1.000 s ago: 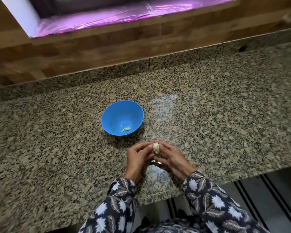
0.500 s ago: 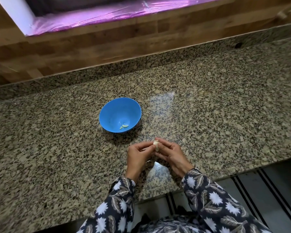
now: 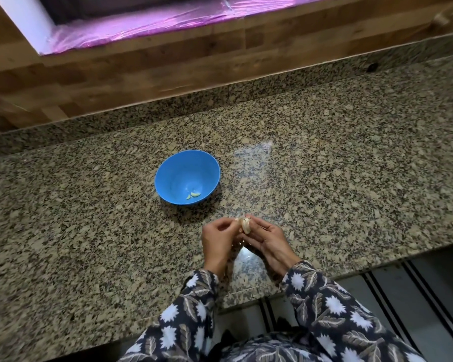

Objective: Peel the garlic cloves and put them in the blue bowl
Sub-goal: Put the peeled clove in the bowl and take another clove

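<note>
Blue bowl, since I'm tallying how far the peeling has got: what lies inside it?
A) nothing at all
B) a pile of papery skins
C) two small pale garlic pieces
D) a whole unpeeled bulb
C: two small pale garlic pieces lie near the bottom of the blue bowl, toward its near side, and nothing else shows inside it.

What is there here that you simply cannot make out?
Head view only.
- Garlic: mostly covered by the left hand and right hand pinching it; remaining skin unclear.
- Bits in the bowl: too small to tell whether peeled.
- Window: cut off by the top edge.
</note>
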Tool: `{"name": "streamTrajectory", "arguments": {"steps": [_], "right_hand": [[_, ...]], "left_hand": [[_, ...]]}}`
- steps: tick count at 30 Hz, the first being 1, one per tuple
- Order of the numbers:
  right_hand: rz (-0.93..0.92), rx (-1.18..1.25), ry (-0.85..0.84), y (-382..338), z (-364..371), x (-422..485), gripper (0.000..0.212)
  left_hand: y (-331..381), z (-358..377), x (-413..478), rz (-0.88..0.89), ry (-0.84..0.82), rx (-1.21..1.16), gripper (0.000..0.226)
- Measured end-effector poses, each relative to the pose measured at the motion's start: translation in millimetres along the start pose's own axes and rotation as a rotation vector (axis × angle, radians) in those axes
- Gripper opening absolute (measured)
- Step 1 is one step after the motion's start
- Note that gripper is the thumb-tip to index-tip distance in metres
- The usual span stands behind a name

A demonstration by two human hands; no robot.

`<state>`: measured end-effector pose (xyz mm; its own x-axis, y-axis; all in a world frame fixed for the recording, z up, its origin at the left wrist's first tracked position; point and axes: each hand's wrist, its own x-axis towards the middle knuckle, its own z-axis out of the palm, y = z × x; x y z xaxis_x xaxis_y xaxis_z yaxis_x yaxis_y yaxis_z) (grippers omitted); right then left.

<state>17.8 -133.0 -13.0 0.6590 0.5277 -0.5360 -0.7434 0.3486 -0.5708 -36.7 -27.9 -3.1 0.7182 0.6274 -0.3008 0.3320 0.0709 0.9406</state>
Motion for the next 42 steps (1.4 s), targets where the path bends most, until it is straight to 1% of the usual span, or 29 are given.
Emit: {"name": "streamTrajectory", "arguments": {"steps": [1,2,3,4,5,6,8,9,10,13,15,16,18,19,21,23,25,28,30,32,33,34,36,39,42], "right_hand": [[-0.021,-0.021,0.003,-2.0,-1.3,1.0,0.028],[-0.077,-0.125,0.019,-4.8,-3.2,2.4,0.028],[-0.167,-0.330,0.056,-8.4,-5.6,4.2,0.029],[-0.278,-0.584,0.108,-12.7,-8.7,7.1,0.031],[-0.392,-0.823,0.166,-17.1,-12.9,10.7,0.033],[-0.485,-1.005,0.211,-21.8,-16.6,14.0,0.033],[-0.614,-1.250,0.245,-28.9,-23.3,18.3,0.031],[-0.647,-1.331,0.241,-31.0,-26.3,19.8,0.031],[-0.663,-1.383,0.228,-32.2,-29.3,20.8,0.031],[-0.645,-1.434,0.199,-33.3,-33.9,22.3,0.034],[-0.603,-1.491,0.208,-31.3,-34.6,22.9,0.040],[-0.611,-1.537,0.229,-28.3,-33.7,21.8,0.045],[-0.710,-1.581,0.255,-18.4,-27.8,16.3,0.049],[-0.767,-1.570,0.219,-11.3,-23.6,12.5,0.049],[-0.812,-1.593,0.058,5.2,-17.9,8.1,0.046],[-0.753,-1.715,-0.073,18.5,-19.8,8.6,0.048],[-0.683,-1.842,-0.092,25.5,-28.7,13.4,0.054],[-0.664,-1.947,-0.071,28.4,-37.7,19.5,0.058],[-0.662,-1.949,-0.074,29.2,-38.3,21.2,0.058],[-0.657,-1.930,-0.072,29.4,-38.8,22.4,0.057],[-0.655,-1.922,-0.071,29.4,-39.1,22.7,0.057],[-0.657,-1.916,-0.070,29.1,-39.4,23.1,0.057],[-0.664,-1.912,-0.070,28.5,-40.0,23.5,0.056],[-0.661,-1.894,-0.076,28.7,-40.2,23.9,0.056],[-0.666,-1.893,-0.073,28.4,-40.5,24.2,0.056]], "left_hand": [[1.2,-2.9,2.5,-0.127,-0.035,-0.191,0.011],[1.3,-6.5,5.4,-0.205,-0.051,-0.316,0.012],[-0.1,-10.4,9.4,-0.232,-0.050,-0.329,0.012],[-1.6,-13.8,13.3,-0.223,-0.047,-0.287,0.012],[-3.8,-16.8,17.1,-0.179,-0.039,-0.190,0.012],[-6.4,-19.4,21.1,-0.103,-0.024,-0.026,0.012],[-11.7,-23.7,27.5,0.118,0.008,0.417,0.018],[-13.8,-24.8,28.7,0.222,0.008,0.594,0.020],[-15.8,-25.2,28.7,0.306,-0.009,0.702,0.021],[-23.1,-26.1,27.4,0.461,-0.058,0.849,0.022],[-27.6,-27.8,26.2,0.538,-0.070,0.927,0.026],[-28.8,-28.7,25.3,0.566,-0.075,0.966,0.027],[-29.3,-29.3,24.6,0.583,-0.083,1.010,0.027],[-28.9,-28.6,25.0,0.572,-0.085,0.992,0.025],[-23.9,-27.3,26.1,0.489,-0.053,0.860,0.019],[-16.9,-27.4,27.9,0.368,-0.009,0.708,0.016],[-13.3,-28.3,28.2,0.304,-0.043,0.667,0.014],[-10.6,-26.7,24.8,0.238,-0.149,0.647,0.009],[-10.2,-26.0,25.9,0.094,-0.211,0.510,0.006],[-4.1,-26.3,28.0,-0.109,-0.273,0.305,0.011],[0.6,-26.6,29.0,-0.191,-0.305,0.240,0.011],[5.6,-26.8,30.7,-0.250,-0.334,0.223,0.010],[15.1,-25.9,34.9,-0.310,-0.385,0.262,0.008],[21.1,-22.8,42.7,-0.333,-0.432,0.354,0.015],[21.6,-19.8,47.3,-0.323,-0.442,0.437,0.013]]}}
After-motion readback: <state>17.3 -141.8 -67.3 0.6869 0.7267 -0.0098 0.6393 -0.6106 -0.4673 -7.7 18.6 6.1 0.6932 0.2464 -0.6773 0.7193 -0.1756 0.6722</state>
